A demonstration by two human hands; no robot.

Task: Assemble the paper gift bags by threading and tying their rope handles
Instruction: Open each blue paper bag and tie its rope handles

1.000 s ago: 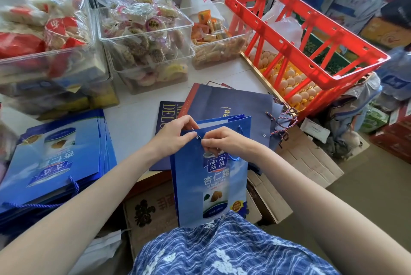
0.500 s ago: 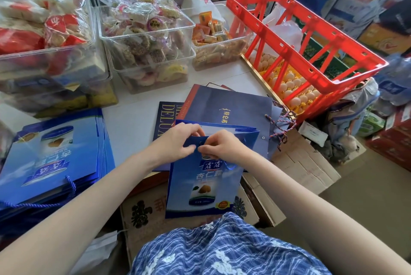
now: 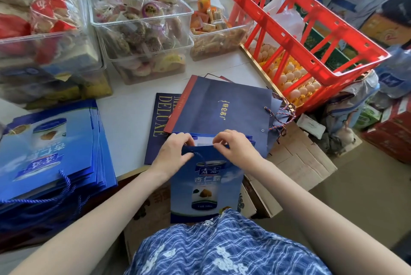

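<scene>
A blue paper gift bag (image 3: 205, 192) with a printed can stands upright against my lap at the table's front edge. My left hand (image 3: 172, 154) pinches its top edge at the left, where a blue rope handle (image 3: 200, 157) loops down over the bag's front. My right hand (image 3: 236, 147) pinches the top edge at the right. The bag's mouth is pulled slightly apart between my hands, showing a pale inside.
A stack of flat blue bags (image 3: 49, 152) with rope handles lies at the left. Dark navy bags (image 3: 220, 110) with braided cords (image 3: 281, 119) lie behind my hands. Clear snack bins (image 3: 142, 30) line the back. A red crate (image 3: 307, 30) sits over eggs at right.
My hands moved apart along the bag's top edge, from pinching close together at the middle. The bag sank lower toward my lap and its mouth opened.
</scene>
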